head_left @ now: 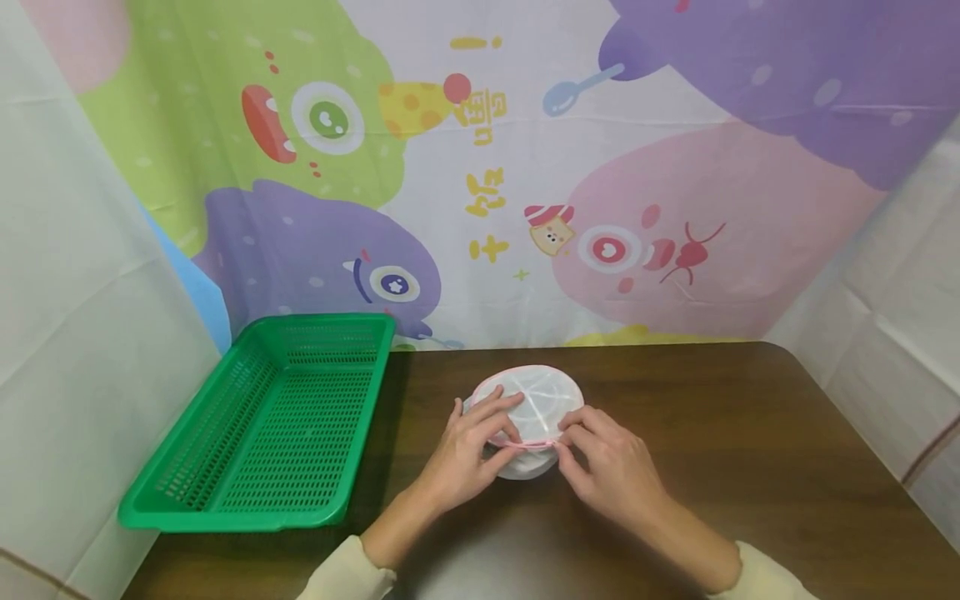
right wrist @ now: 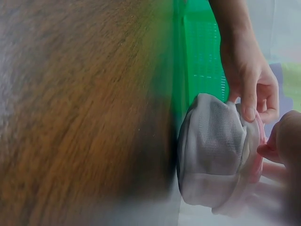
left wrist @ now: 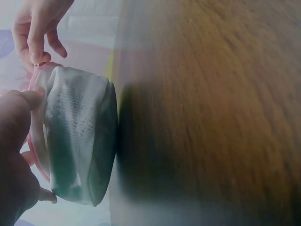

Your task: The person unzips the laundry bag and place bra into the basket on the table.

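A round white mesh laundry bag (head_left: 542, 398) with pink edging stands on the table near the middle of the head view. Its soft mesh side (left wrist: 80, 132) bulges and creases in the left wrist view. With thumb and fingertips, my left hand (head_left: 471, 442) pinches the near-left part of the pink rim, other fingers lying over the lid. At the rim's near right, my right hand (head_left: 611, 462) pinches the edge at the pink zipper (head_left: 536, 445). Whether a zipper pull sits between those fingertips is hidden.
A green perforated plastic basket (head_left: 360, 433) stands on the left of the brown wooden table (head_left: 712, 433). Behind the table hangs a cartoon-printed cloth (head_left: 517, 308). Pale cloth walls (head_left: 900, 275) rise at both sides.
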`<state>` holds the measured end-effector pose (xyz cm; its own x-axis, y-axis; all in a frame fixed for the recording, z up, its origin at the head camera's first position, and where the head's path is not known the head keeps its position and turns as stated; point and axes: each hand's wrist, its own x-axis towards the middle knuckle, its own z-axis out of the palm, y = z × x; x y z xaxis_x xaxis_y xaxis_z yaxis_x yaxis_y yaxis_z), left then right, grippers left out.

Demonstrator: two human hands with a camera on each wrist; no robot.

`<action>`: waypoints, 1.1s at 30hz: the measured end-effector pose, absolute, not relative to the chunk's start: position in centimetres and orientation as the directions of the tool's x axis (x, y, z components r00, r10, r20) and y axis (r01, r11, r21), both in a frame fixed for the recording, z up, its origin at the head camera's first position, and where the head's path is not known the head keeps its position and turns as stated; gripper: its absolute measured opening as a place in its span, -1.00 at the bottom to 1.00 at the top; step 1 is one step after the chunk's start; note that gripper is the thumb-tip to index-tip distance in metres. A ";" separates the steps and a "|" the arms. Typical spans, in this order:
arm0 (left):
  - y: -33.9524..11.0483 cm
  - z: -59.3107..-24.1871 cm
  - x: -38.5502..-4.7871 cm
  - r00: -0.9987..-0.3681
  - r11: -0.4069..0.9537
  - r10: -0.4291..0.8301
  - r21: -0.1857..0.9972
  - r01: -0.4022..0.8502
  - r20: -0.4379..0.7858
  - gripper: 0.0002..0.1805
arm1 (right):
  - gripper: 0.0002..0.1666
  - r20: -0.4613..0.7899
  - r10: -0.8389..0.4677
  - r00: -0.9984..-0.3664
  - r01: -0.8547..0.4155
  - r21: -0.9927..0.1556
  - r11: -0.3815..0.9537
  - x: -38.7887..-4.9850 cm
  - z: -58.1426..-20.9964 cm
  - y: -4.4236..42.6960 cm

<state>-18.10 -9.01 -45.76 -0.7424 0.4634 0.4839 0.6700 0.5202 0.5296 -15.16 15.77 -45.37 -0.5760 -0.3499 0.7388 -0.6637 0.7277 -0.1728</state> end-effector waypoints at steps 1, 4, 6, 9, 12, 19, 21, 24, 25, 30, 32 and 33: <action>-9.0 -45.7 -18.1 -0.744 0.519 0.459 0.533 0.668 0.485 -0.81 | -0.84 0.741 -0.352 -0.571 -0.668 -0.171 0.724 -15.2 -45.3 15.7; -8.8 -45.7 -18.0 -0.750 0.520 0.445 0.541 0.661 0.488 -0.79 | -0.84 0.746 -0.358 -0.561 -0.679 -0.169 0.714 -15.2 -45.3 15.6; -8.7 -45.6 -18.0 -0.751 0.520 0.439 0.542 0.660 0.493 -0.78 | -0.84 0.748 -0.362 -0.556 -0.685 -0.166 0.710 -15.2 -45.3 15.4; -8.4 -45.6 -17.9 -0.744 0.518 0.444 0.535 0.667 0.499 -0.78 | -0.85 0.750 -0.366 -0.550 -0.690 -0.161 0.706 -15.2 -45.3 15.2; -8.1 -45.6 -18.0 -0.731 0.514 0.456 0.520 0.682 0.507 -0.80 | -0.86 0.751 -0.368 -0.548 -0.692 -0.159 0.704 -15.2 -45.3 15.0; -8.4 -45.5 -17.9 -0.725 0.529 0.471 0.497 0.688 0.503 -0.81 | -0.85 0.743 -0.371 -0.557 -0.683 -0.156 0.713 -15.2 -45.5 15.1; -8.6 -45.5 -17.9 -0.725 0.532 0.475 0.493 0.688 0.499 -0.81 | -0.84 0.736 -0.371 -0.567 -0.673 -0.153 0.724 -15.2 -45.6 15.3; -8.8 -45.6 -17.9 -0.722 0.534 0.475 0.486 0.691 0.504 -0.81 | -0.84 0.725 -0.363 -0.585 -0.658 -0.162 0.736 -15.3 -45.7 15.7; -8.9 -45.7 -17.9 -0.722 0.535 0.472 0.485 0.691 0.506 -0.81 | -0.84 0.723 -0.361 -0.589 -0.655 -0.166 0.737 -15.3 -45.6 15.8; -9.0 -45.6 -17.9 -0.734 0.530 0.462 0.509 0.679 0.498 -0.82 | -0.84 0.728 -0.361 -0.583 -0.663 -0.169 0.729 -15.3 -45.3 16.0; -8.9 -45.6 -17.9 -0.735 0.527 0.463 0.513 0.677 0.494 -0.82 | -0.83 0.732 -0.361 -0.578 -0.666 -0.166 0.728 -15.2 -45.2 16.0; -8.8 -45.6 -17.9 -0.736 0.524 0.464 0.517 0.677 0.493 -0.82 | -0.83 0.733 -0.361 -0.576 -0.667 -0.166 0.727 -15.2 -45.2 15.9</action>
